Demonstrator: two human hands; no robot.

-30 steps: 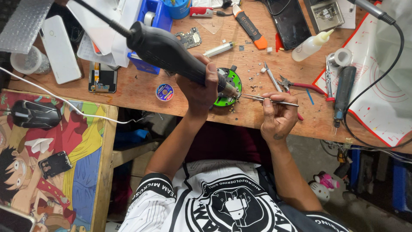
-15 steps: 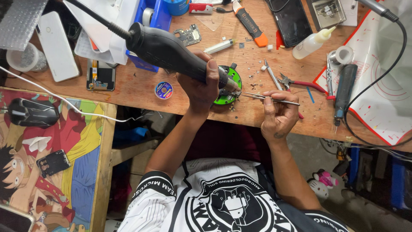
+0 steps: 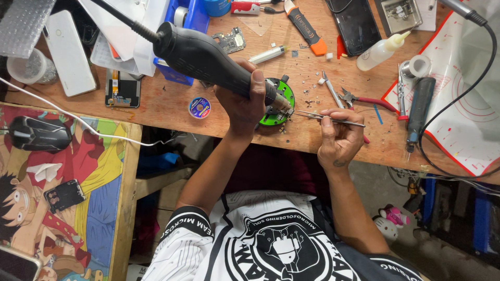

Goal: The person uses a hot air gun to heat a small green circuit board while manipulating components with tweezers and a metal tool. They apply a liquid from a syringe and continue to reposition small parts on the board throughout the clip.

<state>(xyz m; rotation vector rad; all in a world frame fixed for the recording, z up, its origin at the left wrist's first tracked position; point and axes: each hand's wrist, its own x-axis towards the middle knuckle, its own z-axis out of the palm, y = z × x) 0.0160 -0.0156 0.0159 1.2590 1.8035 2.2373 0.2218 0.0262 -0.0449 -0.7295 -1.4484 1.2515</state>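
At the far left of the frame a black computer mouse (image 3: 39, 133) lies on a colourful cartoon mat (image 3: 78, 171), and above it, in the upper left, a white phone (image 3: 67, 52) rests on the wooden workbench (image 3: 172, 104). A little to the right a small round blue tin (image 3: 199, 107) sits on the bare wood.

Near the centre, the person's left hand (image 3: 245, 101) is closed tight around the black hot-air handpiece (image 3: 208, 57), fingers wrapped over its body; the tool slants from the upper left down to its metal nozzle. The nozzle points at a green round holder (image 3: 278, 99) just right of the hand, in the middle of the frame, near the front edge of the bench.

The right hand (image 3: 338, 132), right of centre, pinches thin metal tweezers (image 3: 328, 118) between thumb and fingers. Their tips reach left to the green holder, just beside the nozzle.

Farther right lie red-handled cutters (image 3: 370, 100), a small white squeeze bottle (image 3: 383, 48) in the upper right, and a black screwdriver (image 3: 419, 112) on a white work mat (image 3: 469, 104) at the right edge.
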